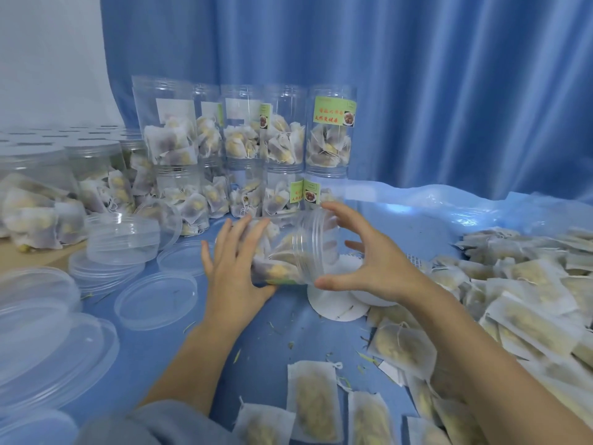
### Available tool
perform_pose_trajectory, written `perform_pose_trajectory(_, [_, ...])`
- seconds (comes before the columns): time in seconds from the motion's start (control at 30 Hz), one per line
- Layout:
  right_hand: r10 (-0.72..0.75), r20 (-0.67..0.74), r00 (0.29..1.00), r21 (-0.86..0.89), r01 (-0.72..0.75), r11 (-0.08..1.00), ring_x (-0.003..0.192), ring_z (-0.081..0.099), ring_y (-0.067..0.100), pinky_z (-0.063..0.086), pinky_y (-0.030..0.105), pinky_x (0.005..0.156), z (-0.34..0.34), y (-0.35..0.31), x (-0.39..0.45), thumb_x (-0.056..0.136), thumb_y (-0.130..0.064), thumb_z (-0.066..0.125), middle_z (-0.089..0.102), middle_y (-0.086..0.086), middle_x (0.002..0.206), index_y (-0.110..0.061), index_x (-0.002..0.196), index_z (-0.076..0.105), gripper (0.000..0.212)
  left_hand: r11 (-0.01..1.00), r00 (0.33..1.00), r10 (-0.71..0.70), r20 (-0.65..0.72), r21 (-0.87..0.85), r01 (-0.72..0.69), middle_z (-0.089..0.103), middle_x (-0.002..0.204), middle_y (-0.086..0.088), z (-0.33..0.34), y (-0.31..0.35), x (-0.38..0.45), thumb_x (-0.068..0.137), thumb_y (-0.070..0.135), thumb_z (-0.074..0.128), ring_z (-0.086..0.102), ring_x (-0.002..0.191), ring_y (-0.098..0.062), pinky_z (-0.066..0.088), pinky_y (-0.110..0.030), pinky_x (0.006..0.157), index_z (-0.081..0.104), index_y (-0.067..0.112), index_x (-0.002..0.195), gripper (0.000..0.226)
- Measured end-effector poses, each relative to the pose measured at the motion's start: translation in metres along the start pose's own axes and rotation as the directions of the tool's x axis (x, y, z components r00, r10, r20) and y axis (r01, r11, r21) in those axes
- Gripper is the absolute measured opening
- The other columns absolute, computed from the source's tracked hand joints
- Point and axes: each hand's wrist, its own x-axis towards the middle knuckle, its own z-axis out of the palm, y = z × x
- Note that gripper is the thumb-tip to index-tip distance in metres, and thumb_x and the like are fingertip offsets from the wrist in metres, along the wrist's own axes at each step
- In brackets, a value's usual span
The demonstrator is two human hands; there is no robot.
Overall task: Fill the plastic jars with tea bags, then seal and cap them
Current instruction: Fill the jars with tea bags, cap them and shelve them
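Note:
A clear plastic jar (296, 248) with tea bags inside lies tilted on its side, its threaded mouth pointing right. My left hand (232, 261) wraps around the jar's body near its base. At the jar's mouth my right hand (362, 255) curves around the rim with fingers spread; whether it touches the rim is unclear. White round seals (337, 300) lie on the blue cloth under the jar. Loose tea bags (519, 300) are heaped at the right, and more tea bags (316, 403) lie in front.
Filled jars (247, 139) are stacked in two rows at the back against a blue curtain. Clear lids (155, 297) and lid stacks (122, 239) cover the left side. More filled jars (35, 200) lie at far left.

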Motion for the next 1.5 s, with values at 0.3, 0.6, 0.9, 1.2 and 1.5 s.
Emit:
perform_pose_trajectory(0.3, [-0.167,0.068,0.984,-0.278,0.18,0.944,0.135,0.024,-0.008,0.035,0.024,0.103,-0.003,-0.007,0.004,0.055,-0.033,0.081,0.019,-0.03,0.149,-0.059,0.13,0.026,0.097,0.986,1.0,-0.017,0.014,-0.164,0.019,0.033,0.149,0.001,-0.002,0.002,0.0,0.056,0.008,0.086,0.019,0.143,-0.023,0.021,-0.057,0.111,0.027,0.043,0.13,0.101])
perform_pose_trajectory(0.6, [-0.062,-0.054,0.997,-0.199,0.05,0.979,0.114,0.048,0.001,0.046,0.025,0.091,0.005,-0.009,0.0,0.053,-0.072,0.071,0.036,-0.036,0.13,-0.065,0.13,0.023,0.091,0.98,1.0,-0.006,0.031,-0.198,0.012,0.031,0.15,0.004,-0.002,0.002,0.002,0.057,0.014,0.087,0.018,0.144,-0.021,0.023,-0.057,0.111,0.026,0.046,0.131,0.101])
perform_pose_trajectory(0.9, [-0.136,0.153,0.979,-0.391,0.186,0.901,0.133,0.028,0.021,0.044,0.033,0.092,0.009,-0.017,0.005,0.053,-0.017,0.08,0.015,-0.009,0.145,-0.063,0.114,0.026,0.093,0.96,1.0,-0.008,-0.007,-0.281,0.006,0.039,0.145,0.003,-0.001,-0.003,0.001,0.049,0.009,0.089,0.028,0.14,-0.021,0.03,-0.049,0.111,0.034,0.04,0.129,0.102])
perform_pose_trajectory(1.2, [0.176,-0.109,0.978,-0.052,-0.182,0.982,0.077,0.066,0.007,0.052,0.017,0.059,0.018,-0.017,-0.002,0.043,-0.073,0.074,0.052,-0.02,0.105,-0.062,0.117,0.027,0.088,0.979,0.998,0.055,0.016,-0.198,-0.051,0.036,0.145,0.006,-0.001,0.003,0.0,0.055,0.011,0.087,0.023,0.142,-0.024,0.026,-0.054,0.11,0.032,0.041,0.131,0.099])
perform_pose_trajectory(1.5, [0.275,-0.227,0.934,-0.05,-0.294,0.955,0.086,0.063,0.018,0.051,0.029,0.078,0.032,-0.021,0.009,0.044,-0.084,0.059,0.055,-0.005,0.107,-0.059,0.124,0.022,0.092,0.978,0.997,0.006,-0.077,-0.209,-0.022,0.039,0.147,0.0,0.009,0.001,0.0,0.06,0.023,0.087,0.029,0.14,-0.021,0.034,-0.052,0.107,0.038,0.033,0.137,0.091])
